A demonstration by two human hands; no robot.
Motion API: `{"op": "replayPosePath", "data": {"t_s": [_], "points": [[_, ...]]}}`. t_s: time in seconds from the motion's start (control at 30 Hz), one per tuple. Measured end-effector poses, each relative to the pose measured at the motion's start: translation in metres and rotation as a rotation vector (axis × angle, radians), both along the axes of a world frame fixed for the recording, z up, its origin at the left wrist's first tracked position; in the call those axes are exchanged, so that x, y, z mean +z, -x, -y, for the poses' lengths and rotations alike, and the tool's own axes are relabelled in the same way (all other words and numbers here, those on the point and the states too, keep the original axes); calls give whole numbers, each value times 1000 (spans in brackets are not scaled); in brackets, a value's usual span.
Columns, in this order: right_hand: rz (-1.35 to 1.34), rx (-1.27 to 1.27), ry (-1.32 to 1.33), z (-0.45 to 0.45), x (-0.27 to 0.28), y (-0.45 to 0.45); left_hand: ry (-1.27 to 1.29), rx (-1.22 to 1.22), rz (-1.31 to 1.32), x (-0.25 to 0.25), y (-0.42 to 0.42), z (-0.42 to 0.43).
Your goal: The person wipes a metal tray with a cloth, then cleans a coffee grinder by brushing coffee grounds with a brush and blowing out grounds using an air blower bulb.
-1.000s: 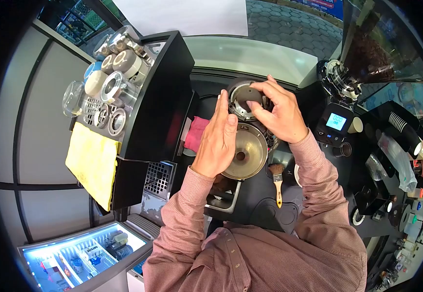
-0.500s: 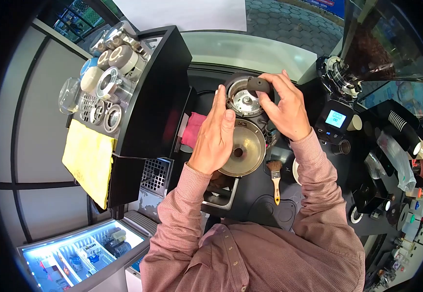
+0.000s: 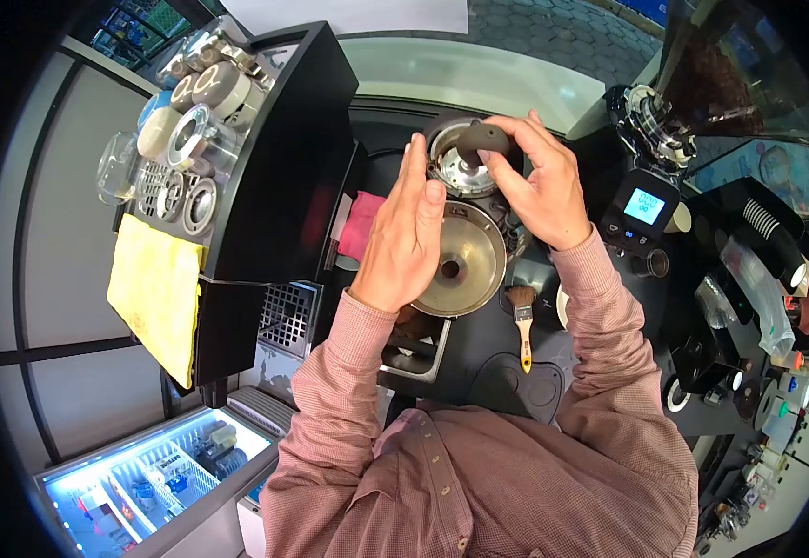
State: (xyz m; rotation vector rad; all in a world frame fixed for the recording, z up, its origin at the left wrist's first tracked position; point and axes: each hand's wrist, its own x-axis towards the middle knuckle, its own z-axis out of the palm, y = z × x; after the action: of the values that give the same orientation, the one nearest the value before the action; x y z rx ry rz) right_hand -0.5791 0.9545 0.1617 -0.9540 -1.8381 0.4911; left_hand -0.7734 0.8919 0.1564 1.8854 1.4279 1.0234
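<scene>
My right hand (image 3: 546, 186) pinches a dark, rounded, knob-like piece (image 3: 482, 141) with a small hole in its face. It is held over the opened grinder (image 3: 444, 160), hiding part of the metal burr chamber. My left hand (image 3: 401, 228) holds nothing; its fingers are straight and together, palm turned toward the grinder, at the chamber's left side. Just below the grinder lies a round metal bowl (image 3: 479, 279) with a hole in its middle, partly behind my left hand. A wooden-handled brush (image 3: 523, 325) rests on the counter below my right hand.
On the left stands a black espresso machine (image 3: 283, 158), cups and jars on top and a yellow cloth (image 3: 155, 298) over its edge. A pink cloth (image 3: 360, 226) is beside it. A second grinder with a lit display (image 3: 644, 206) and a bean hopper (image 3: 739, 84) stands right.
The dark piece in my right hand has shifted left, further over the burr chamber. My left hand stays flat beside it. The view has moved slightly.
</scene>
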Motion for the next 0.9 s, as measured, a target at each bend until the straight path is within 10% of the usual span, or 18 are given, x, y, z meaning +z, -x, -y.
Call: {"op": "replayPosePath", "data": {"t_s": [0.43,0.63,0.9], "points": [[-92,-62,-97,17,9,1,-320,29,-64,9,1,6],[-278,-138,-55,26,-1,-7,-84,87,664,32,-3,38],[-631,212,626,145,7,-32,-299,-218,271,22,12,105]]}}
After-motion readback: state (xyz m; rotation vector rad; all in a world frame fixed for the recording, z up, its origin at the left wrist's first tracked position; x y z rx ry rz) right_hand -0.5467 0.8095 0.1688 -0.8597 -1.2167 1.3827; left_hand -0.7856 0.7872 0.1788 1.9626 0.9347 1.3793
